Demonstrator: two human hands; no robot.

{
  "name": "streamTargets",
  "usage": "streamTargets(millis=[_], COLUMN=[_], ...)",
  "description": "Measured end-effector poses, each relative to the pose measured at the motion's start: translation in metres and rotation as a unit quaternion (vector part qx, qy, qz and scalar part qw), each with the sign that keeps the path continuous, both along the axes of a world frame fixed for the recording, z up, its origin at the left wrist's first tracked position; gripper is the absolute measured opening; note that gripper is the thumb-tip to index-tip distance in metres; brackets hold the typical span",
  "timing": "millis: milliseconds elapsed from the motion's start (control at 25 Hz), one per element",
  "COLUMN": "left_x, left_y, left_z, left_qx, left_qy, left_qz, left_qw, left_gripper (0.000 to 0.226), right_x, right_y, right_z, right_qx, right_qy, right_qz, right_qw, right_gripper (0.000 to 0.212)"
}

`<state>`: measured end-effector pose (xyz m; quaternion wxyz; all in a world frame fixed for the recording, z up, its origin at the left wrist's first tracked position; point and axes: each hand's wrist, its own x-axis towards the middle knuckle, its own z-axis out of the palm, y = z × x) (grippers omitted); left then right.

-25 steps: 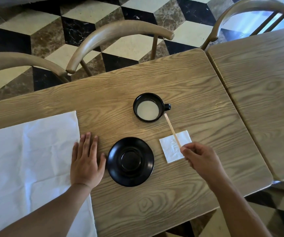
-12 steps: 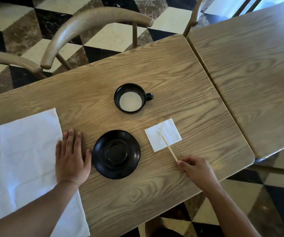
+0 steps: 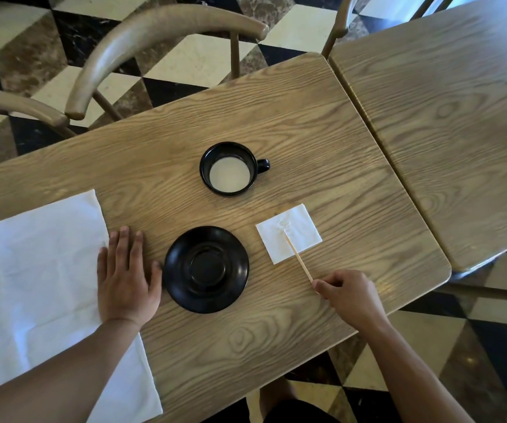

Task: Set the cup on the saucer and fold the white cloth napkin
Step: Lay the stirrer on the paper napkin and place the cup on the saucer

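Head view: right hand (image 3: pixel 348 293) pinching stick (image 3: pixel 298 257), tip resting on paper square (image 3: pixel 299 227); left hand (image 3: pixel 125 277) lying open, flat on tabletop (image 3: pixel 276 117). Release stick gently, then lift cup (image 3: pixel 229 169) level onto saucer (image 3: pixel 206 268).

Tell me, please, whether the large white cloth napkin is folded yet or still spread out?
Spread out. The white cloth napkin lies open and flat on the table, with only faint crease lines; the left hand rests at its edge.

Left hand (image 3: pixel 125 279) bare, right hand (image 3: pixel 348 296) bare, both forearms uncovered, no sleeves, rings or wristwear visible.
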<state>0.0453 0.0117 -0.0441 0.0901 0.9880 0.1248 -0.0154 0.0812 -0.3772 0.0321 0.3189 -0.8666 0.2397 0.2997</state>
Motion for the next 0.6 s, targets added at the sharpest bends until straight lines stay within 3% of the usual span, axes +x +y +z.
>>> streamTargets(millis=[400,600], left_x=[0.0,0.0], left_y=[-0.001,-0.001], left_z=[0.002,0.002], left_qx=[-0.004,-0.002], left_qy=[0.002,0.004], left_qz=[-0.001,-0.003], left_qw=[1.0,1.0], left_gripper=[0.071,0.071], right_x=[0.01,0.066], right_y=[0.006,0.043], right_z=[0.005,0.007], right_qx=[-0.002,0.111], right_qy=[-0.022,-0.099], right_qz=[0.002,-0.02], right_qw=[1.0,0.989], right_gripper=[0.02,0.016])
